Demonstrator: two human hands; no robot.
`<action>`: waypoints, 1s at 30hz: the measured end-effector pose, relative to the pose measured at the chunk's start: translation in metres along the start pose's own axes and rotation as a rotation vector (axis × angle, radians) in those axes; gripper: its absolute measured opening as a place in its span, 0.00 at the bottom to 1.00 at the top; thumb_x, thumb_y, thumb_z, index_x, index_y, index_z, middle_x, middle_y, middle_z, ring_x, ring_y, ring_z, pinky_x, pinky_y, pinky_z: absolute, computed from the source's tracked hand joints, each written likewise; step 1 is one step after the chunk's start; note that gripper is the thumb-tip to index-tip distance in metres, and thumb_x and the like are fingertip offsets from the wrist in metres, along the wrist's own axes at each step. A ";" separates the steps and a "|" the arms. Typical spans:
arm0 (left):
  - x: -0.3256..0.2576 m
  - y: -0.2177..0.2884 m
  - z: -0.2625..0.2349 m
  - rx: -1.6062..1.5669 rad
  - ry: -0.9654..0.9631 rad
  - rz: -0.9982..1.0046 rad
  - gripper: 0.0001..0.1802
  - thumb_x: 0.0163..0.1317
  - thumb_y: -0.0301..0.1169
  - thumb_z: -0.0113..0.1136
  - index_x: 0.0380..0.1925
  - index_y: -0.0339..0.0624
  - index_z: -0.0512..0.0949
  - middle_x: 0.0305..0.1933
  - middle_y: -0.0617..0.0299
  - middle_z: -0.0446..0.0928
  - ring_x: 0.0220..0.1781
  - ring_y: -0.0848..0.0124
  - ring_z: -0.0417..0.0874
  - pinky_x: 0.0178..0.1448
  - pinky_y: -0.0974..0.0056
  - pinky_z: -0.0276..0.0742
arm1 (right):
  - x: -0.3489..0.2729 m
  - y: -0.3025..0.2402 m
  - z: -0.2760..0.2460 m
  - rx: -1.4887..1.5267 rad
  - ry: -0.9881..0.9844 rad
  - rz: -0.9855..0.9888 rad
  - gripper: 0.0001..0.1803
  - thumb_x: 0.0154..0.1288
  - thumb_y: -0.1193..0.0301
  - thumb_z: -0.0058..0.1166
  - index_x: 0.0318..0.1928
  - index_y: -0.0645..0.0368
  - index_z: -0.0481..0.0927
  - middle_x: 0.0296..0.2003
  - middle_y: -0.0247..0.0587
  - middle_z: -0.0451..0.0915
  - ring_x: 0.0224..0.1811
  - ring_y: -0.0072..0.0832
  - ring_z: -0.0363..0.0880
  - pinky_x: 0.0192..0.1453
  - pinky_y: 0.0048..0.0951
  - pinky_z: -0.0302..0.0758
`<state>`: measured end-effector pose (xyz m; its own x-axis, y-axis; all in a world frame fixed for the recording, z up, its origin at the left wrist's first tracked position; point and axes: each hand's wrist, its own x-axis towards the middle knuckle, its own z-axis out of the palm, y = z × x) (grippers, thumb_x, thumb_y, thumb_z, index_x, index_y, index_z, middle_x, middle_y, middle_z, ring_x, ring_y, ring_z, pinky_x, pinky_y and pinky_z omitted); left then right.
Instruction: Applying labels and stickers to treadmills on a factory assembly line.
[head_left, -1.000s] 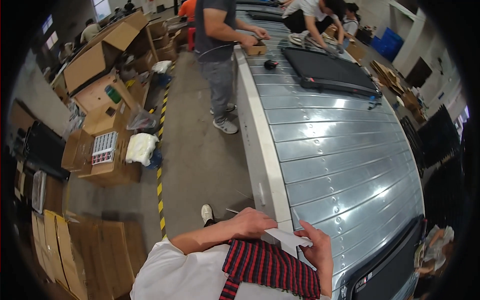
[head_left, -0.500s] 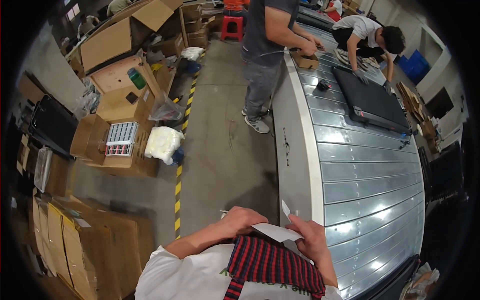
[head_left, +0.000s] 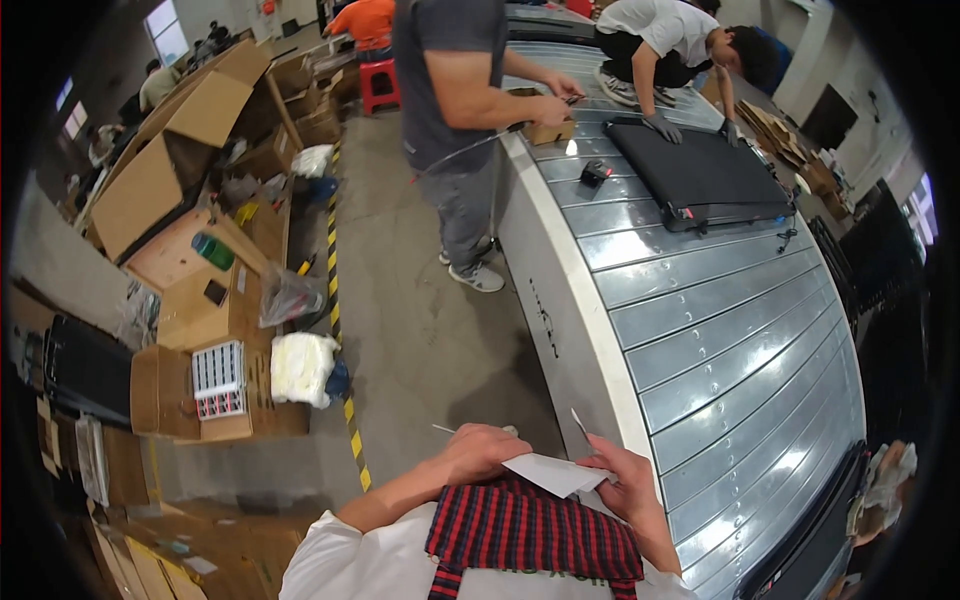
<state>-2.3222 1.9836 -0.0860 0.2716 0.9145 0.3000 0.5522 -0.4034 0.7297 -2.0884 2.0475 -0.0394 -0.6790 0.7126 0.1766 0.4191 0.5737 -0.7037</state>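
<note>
Low in the view, in front of a red-and-black striped apron point(head_left: 535, 525), a small white paper sheet point(head_left: 552, 474) stretches between both hands. My left hand point(head_left: 480, 453) is closed on its left end, with the fingers curled. A thin white tip point(head_left: 443, 429) juts out beside that hand. My right hand point(head_left: 627, 476) pinches the sheet's right end between thumb and fingers. Another narrow white piece point(head_left: 580, 425) sticks up from the right hand; whether it belongs to the same sheet I cannot tell.
A metal slatted conveyor point(head_left: 700, 360) runs along my right, carrying a flat black panel point(head_left: 700, 175) and a small black object point(head_left: 595, 174). One person stands at its side; another crouches on it wearing gloves. Cardboard boxes point(head_left: 205, 310) and a yellow-black floor stripe point(head_left: 335, 260) lie left.
The view has turned, so the conveyor and the people sit further left in it. The white sheet has tilted slightly between my hands, both still gripping it.
</note>
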 end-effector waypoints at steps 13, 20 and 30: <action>0.123 -0.046 -0.041 0.217 -0.149 0.000 0.13 0.42 0.23 0.53 0.32 0.47 0.76 0.29 0.60 0.77 0.33 0.61 0.78 0.33 0.60 0.73 | 0.093 0.064 -0.035 0.091 0.132 -0.045 0.29 0.42 0.78 0.57 0.49 0.51 0.71 0.29 0.34 0.79 0.30 0.35 0.77 0.34 0.32 0.73; 0.198 -0.074 -0.035 0.151 -0.313 0.112 0.16 0.41 0.20 0.52 0.33 0.46 0.76 0.31 0.59 0.77 0.34 0.60 0.78 0.34 0.60 0.73 | 0.100 0.092 -0.065 0.208 0.408 0.041 0.28 0.43 0.73 0.62 0.49 0.56 0.72 0.27 0.33 0.79 0.30 0.30 0.76 0.36 0.27 0.70; 0.339 -0.126 -0.020 0.038 -0.530 0.369 0.16 0.42 0.20 0.53 0.34 0.46 0.75 0.31 0.60 0.77 0.35 0.58 0.77 0.35 0.59 0.72 | 0.116 0.141 -0.082 0.130 1.045 0.320 0.14 0.45 0.78 0.58 0.36 0.64 0.75 0.32 0.39 0.73 0.30 0.24 0.69 0.39 0.23 0.66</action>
<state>-2.3156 2.3450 -0.0644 0.7957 0.5794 0.1762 0.3729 -0.6979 0.6114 -2.0586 2.2437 -0.0620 0.3205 0.8466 0.4249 0.3760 0.2980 -0.8774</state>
